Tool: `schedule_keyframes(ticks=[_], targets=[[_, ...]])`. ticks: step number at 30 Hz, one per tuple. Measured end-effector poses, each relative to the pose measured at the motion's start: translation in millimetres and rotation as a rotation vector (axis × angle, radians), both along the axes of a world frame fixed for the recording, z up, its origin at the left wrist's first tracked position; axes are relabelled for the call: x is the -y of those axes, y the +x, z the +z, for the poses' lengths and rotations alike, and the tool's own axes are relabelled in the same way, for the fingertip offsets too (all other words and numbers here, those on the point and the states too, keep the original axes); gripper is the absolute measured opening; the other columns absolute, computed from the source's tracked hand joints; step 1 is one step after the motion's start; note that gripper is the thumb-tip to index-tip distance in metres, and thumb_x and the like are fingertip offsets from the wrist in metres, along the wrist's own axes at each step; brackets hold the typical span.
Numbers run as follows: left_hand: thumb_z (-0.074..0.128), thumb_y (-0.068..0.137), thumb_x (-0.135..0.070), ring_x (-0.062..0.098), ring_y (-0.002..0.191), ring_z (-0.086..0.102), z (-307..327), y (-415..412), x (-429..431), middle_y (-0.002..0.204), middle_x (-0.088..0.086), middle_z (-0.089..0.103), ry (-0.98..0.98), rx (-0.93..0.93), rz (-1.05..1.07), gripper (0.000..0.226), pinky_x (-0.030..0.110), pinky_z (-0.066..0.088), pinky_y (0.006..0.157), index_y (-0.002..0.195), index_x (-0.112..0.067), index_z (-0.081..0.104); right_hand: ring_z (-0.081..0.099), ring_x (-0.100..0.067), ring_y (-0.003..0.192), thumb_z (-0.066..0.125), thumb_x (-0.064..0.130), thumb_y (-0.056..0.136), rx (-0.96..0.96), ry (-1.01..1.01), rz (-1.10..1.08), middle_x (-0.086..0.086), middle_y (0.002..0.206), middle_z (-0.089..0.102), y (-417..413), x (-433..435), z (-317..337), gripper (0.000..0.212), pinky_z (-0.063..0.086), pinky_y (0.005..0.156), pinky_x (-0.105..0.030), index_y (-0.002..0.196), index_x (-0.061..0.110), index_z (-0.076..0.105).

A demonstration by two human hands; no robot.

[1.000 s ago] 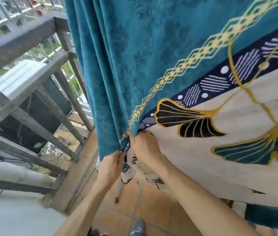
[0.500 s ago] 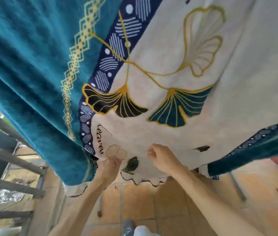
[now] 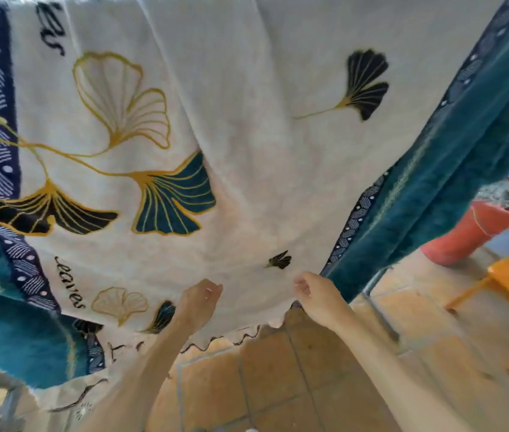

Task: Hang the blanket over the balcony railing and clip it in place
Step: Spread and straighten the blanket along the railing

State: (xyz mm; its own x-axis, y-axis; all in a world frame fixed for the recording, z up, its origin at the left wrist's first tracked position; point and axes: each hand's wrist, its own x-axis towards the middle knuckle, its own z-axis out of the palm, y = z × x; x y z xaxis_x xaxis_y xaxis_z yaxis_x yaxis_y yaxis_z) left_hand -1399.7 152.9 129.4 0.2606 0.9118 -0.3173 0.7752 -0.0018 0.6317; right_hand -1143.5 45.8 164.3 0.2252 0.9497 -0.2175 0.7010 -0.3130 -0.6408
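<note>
Head view: left hand (image 3: 198,302) and right hand (image 3: 315,294) apart, each pinching blanket (image 3: 247,151) near its hem, probably to spread it flat.

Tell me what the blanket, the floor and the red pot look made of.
Blanket: soft woven or plush textile, going by its fuzzy matte nap and loose folds. Floor: likely glazed terracotta-coloured ceramic tile, with visible grout lines and a slight sheen. Red pot: smooth, evenly coloured, probably plastic, but too blurred to be sure.
</note>
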Motion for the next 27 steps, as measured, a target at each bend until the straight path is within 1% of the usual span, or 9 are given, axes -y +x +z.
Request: schedule_keyframes(ticks=[3,6,10,13,17,21,23,25,27], targets=[[0.050,0.095,-0.051,0.023,0.088,0.067,-1,41,7,0.099,0.003,0.069,-0.072,0.075,0.041,0.026,0.029,0.050,0.068,0.090,-0.028,0.060,0.059,-0.010,0.103,0.050,0.035,0.098,-0.033,-0.012,-0.061,0.002,0.120,0.063,41,21,1,0.032,0.048,0.090,-0.027,0.125,0.017,0.055],[0.053,0.093,-0.053,0.027,0.085,0.067,1,81,7,0.093,0.006,0.071,-0.128,0.147,0.115,0.029,0.036,0.053,0.073,0.087,-0.025,0.062,0.059,-0.010,0.101,0.049,0.035,0.099,-0.094,-0.010,-0.137,0.004,0.116,0.062,72,35,0,0.032,0.048,0.087,-0.025,0.124,0.018,0.055],[0.055,0.095,-0.044,0.020,0.070,0.062,10,133,1,0.081,0.004,0.067,-0.208,0.247,0.161,0.034,0.029,0.048,0.059,0.095,-0.012,0.063,0.058,-0.010,0.097,0.049,0.035,0.099,-0.138,-0.003,-0.219,0.004,0.113,0.062,106,43,-7,0.031,0.047,0.081,-0.022,0.123,0.018,0.055],[0.054,0.096,-0.042,0.020,0.068,0.061,7,167,-13,0.083,0.005,0.067,-0.231,0.261,0.145,0.036,0.028,0.046,0.057,0.098,-0.008,0.062,0.056,-0.009,0.095,0.048,0.034,0.099,-0.146,-0.040,-0.261,0.004,0.109,0.061,132,41,-15,0.031,0.043,0.077,-0.019,0.125,0.017,0.054],[0.052,0.097,-0.040,0.021,0.068,0.061,-6,216,-36,0.086,0.008,0.068,-0.272,0.304,0.134,0.033,0.028,0.046,0.056,0.093,-0.009,0.062,0.060,-0.014,0.102,0.051,0.033,0.098,-0.114,-0.075,-0.321,-0.003,0.119,0.064,176,21,-24,0.034,0.049,0.086,-0.026,0.126,0.015,0.055],[0.055,0.095,-0.045,0.019,0.062,0.058,-25,275,-70,0.079,0.006,0.066,-0.348,0.363,0.134,0.041,0.028,0.043,0.053,0.100,-0.005,0.063,0.061,-0.018,0.107,0.052,0.033,0.098,-0.052,-0.128,-0.355,-0.003,0.120,0.064,226,-12,-21,0.035,0.048,0.088,-0.026,0.126,0.014,0.056],[0.054,0.095,-0.048,0.020,0.064,0.061,-29,304,-84,0.080,0.006,0.067,-0.397,0.392,0.155,0.045,0.030,0.046,0.057,0.103,-0.004,0.064,0.061,-0.020,0.108,0.051,0.034,0.098,0.006,-0.154,-0.357,-0.004,0.120,0.064,253,-30,-18,0.035,0.049,0.090,-0.029,0.125,0.013,0.056],[0.054,0.092,-0.054,0.023,0.071,0.066,-24,327,-92,0.084,0.007,0.070,-0.490,0.400,0.195,0.053,0.033,0.052,0.064,0.107,-0.004,0.064,0.061,-0.021,0.107,0.053,0.035,0.097,0.005,-0.182,-0.390,-0.006,0.118,0.065,280,-50,-12,0.037,0.049,0.091,-0.031,0.125,0.012,0.057],[0.059,0.085,-0.063,0.028,0.085,0.070,-18,339,-98,0.098,0.014,0.072,-0.720,0.480,0.274,0.068,0.041,0.058,0.076,0.113,-0.001,0.055,0.061,-0.022,0.107,0.054,0.038,0.096,-0.025,-0.193,-0.419,-0.008,0.119,0.065,303,-70,-7,0.042,0.049,0.093,-0.032,0.126,0.009,0.057]])
